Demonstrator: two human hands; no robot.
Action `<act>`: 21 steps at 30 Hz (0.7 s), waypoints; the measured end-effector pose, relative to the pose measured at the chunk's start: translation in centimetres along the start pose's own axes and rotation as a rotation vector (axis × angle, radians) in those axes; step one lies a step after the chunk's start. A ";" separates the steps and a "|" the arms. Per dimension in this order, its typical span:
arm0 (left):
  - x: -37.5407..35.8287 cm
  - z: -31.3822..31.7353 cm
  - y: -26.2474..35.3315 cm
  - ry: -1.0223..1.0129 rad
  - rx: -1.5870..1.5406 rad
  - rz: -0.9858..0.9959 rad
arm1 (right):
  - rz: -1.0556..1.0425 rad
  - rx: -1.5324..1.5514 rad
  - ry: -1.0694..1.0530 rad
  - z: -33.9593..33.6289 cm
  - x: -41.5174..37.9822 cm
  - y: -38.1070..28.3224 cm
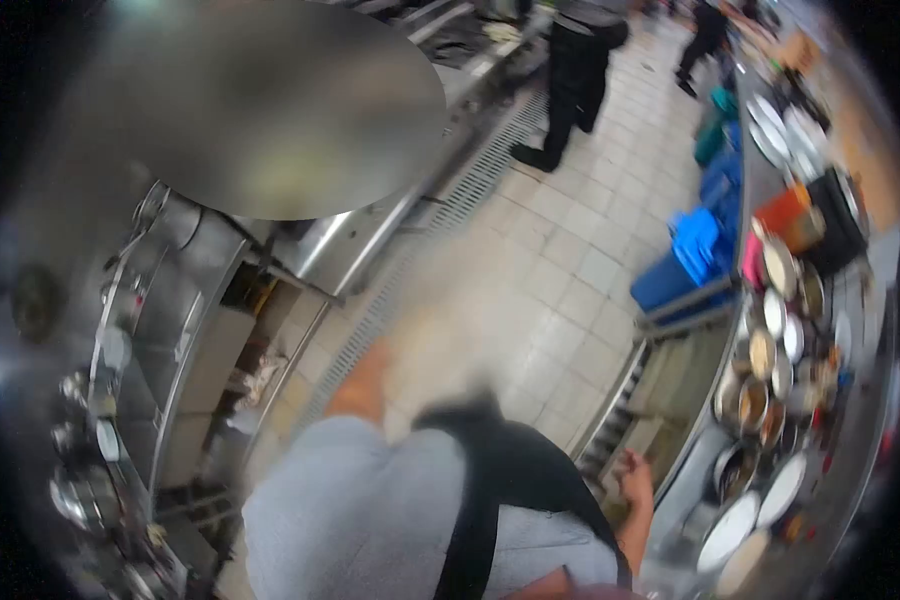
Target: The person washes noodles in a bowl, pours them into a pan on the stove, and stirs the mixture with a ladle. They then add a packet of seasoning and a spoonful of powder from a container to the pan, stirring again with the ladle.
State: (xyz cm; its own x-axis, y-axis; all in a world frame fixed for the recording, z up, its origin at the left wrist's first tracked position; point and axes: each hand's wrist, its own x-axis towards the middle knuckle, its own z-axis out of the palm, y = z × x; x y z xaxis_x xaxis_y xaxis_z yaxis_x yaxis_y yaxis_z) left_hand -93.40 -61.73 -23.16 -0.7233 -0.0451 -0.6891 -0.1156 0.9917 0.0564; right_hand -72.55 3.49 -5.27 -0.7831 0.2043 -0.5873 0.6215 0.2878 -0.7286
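Below the camera are my grey shirt [360,500] and dark apron [525,455]. My right hand [633,477] hangs low beside the right counter, its fingers loosely curled; whether anything is in it is too small to tell. On the other side, my left forearm [360,385] reaches forward over the tiled floor [570,270], and the hand at its end is smeared by motion. Nearest to my right hand is a metal shelf [670,385] under the counter.
The right counter [685,465] bears several bowls, white plates [730,530] and an orange container [782,212]. Blue bins [670,280] stand beside it. A floor drain [370,320] runs along the left. Ahead are a person in dark clothes [573,75] and another person [705,40].
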 end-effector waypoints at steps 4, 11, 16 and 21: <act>-3.2 0.4 -3.5 0.119 -0.368 -0.114 | 0.130 -0.053 -0.052 0.8 12.2 11.5; -7.1 0.6 -5.7 0.463 -0.363 0.132 | -0.020 -0.801 -0.381 -3.7 28.3 18.5; -11.0 0.7 -9.1 0.527 -1.397 -0.747 | -0.265 -1.104 -0.522 -4.9 40.7 3.2; -16.7 -7.7 -13.5 0.933 -2.053 -0.580 | -1.029 -1.707 -0.561 -5.1 52.1 -14.8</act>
State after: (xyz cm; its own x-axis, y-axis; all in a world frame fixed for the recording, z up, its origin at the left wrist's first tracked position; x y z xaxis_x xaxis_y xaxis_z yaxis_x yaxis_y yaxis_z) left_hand -84.96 -75.33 -6.88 -0.3077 -0.7891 -0.5317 -0.2030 -0.4915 0.8469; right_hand -122.65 14.66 -23.21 -0.4606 -0.7122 -0.5297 -0.8413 0.5406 0.0048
